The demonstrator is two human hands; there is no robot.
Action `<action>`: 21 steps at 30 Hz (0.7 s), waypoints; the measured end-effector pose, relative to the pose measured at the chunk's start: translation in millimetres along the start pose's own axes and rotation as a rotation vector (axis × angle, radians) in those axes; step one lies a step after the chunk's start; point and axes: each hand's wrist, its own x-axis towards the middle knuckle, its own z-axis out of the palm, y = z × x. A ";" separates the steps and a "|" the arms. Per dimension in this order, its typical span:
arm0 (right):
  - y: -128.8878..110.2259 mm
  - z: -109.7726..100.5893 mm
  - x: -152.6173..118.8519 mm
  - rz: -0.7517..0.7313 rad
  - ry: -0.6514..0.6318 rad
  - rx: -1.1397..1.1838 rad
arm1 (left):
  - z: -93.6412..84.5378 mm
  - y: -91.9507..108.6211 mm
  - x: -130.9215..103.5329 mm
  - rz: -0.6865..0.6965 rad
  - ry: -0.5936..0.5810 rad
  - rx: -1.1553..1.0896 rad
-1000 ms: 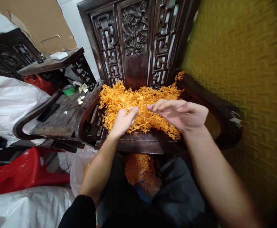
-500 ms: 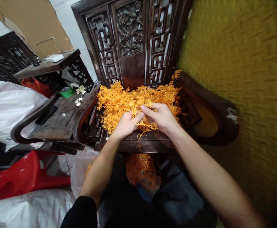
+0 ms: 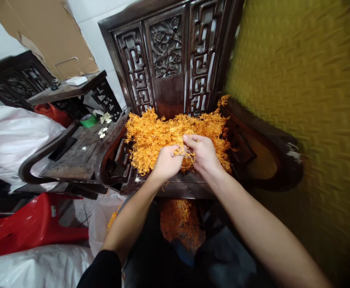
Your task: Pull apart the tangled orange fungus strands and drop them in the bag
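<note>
A yellow woven wall (image 3: 307, 80) fills the right side. A dark carved wooden chair (image 3: 169, 56) stands ahead, its seat heaped with a pile of orange sprigs (image 3: 151, 136) that spreads from armrest to armrest. To the left lie white plastic sheeting (image 3: 9, 132), a red plastic stool (image 3: 33, 226), a second dark chair (image 3: 79, 150) with small white flowers (image 3: 102, 131) on its seat, and a side table (image 3: 63, 88) against a sheet of cardboard (image 3: 51, 36). Below the seat edge, more orange sprigs (image 3: 179, 220) rest in the person's lap. The left hand (image 3: 167, 164) and right hand (image 3: 203, 154) meet at the front of the pile, fingertips touching, both pinched closed on one small orange sprig (image 3: 184, 153) between them.
</note>
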 end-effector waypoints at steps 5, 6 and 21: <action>9.2 2.2 11.8 -0.160 0.083 -0.068 | 3.3 12.9 -4.9 -0.036 0.047 0.096; 6.5 -1.4 18.0 -0.165 0.104 -0.061 | 5.1 16.4 -8.2 -0.043 0.026 0.096; -16.4 -31.2 3.6 -0.277 -0.046 -0.211 | -30.8 -1.9 4.9 -0.182 0.027 -0.565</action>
